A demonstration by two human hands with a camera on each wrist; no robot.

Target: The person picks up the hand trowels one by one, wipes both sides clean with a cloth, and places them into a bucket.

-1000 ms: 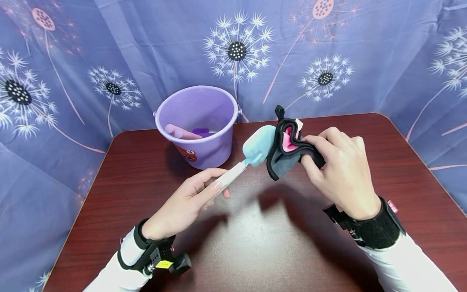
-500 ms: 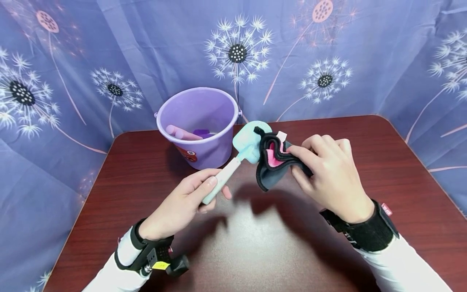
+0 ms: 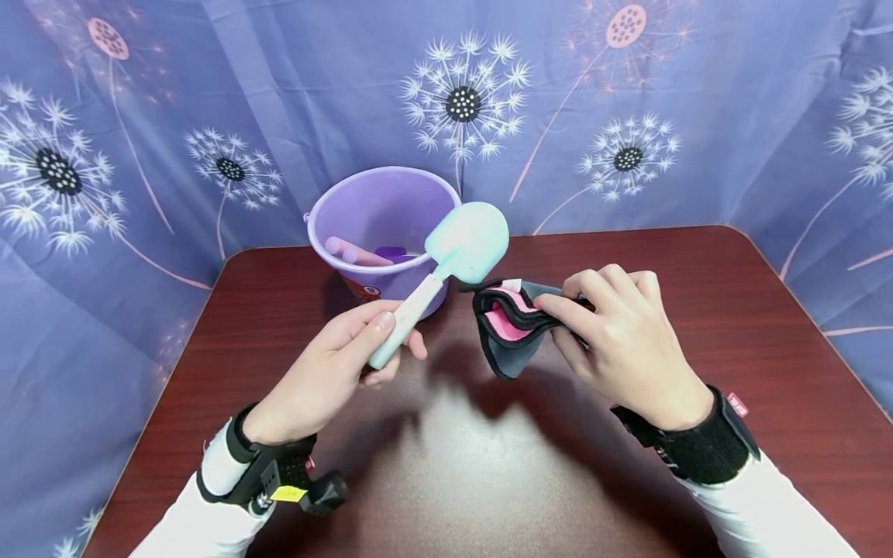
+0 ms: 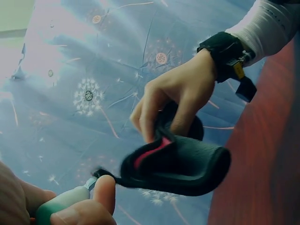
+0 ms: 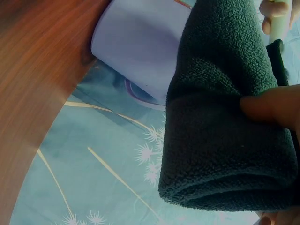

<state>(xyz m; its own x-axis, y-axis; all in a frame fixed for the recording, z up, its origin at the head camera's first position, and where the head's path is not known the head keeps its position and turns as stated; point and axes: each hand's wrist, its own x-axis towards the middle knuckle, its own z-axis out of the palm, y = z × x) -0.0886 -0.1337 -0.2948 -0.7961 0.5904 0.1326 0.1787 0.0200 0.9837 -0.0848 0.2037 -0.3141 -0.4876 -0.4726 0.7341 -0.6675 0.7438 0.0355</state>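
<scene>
In the head view a light-blue toy shovel (image 3: 472, 242) with a pale handle tilts up to the right. My left hand (image 3: 331, 370) grips its handle, thumb along the top. Fingers and thumb of my right hand (image 3: 617, 345) pinch a folded cloth (image 3: 518, 358), dark grey with black edging and a pink inner side. The cloth hangs just below and right of the shovel's blade. In the left wrist view the blade is mostly hidden, and a strap end of the cloth (image 4: 197, 166) lies close to the handle. Fuzzy dark fabric (image 5: 225, 150) fills much of the right wrist view.
A purple bucket (image 3: 391, 180) stands at the table's back left, with pink tubular handles (image 3: 357, 254) and a purple piece inside. The shovel's blade overlaps its right rim in view. Behind the dark red wooden table (image 3: 705, 310) hangs a blue dandelion-print cloth backdrop (image 3: 349, 85).
The shovel has swung up and left, its blade coming out from behind the cloth. My right hand has brought the folded cloth left and down. Both hands keep their holds.
</scene>
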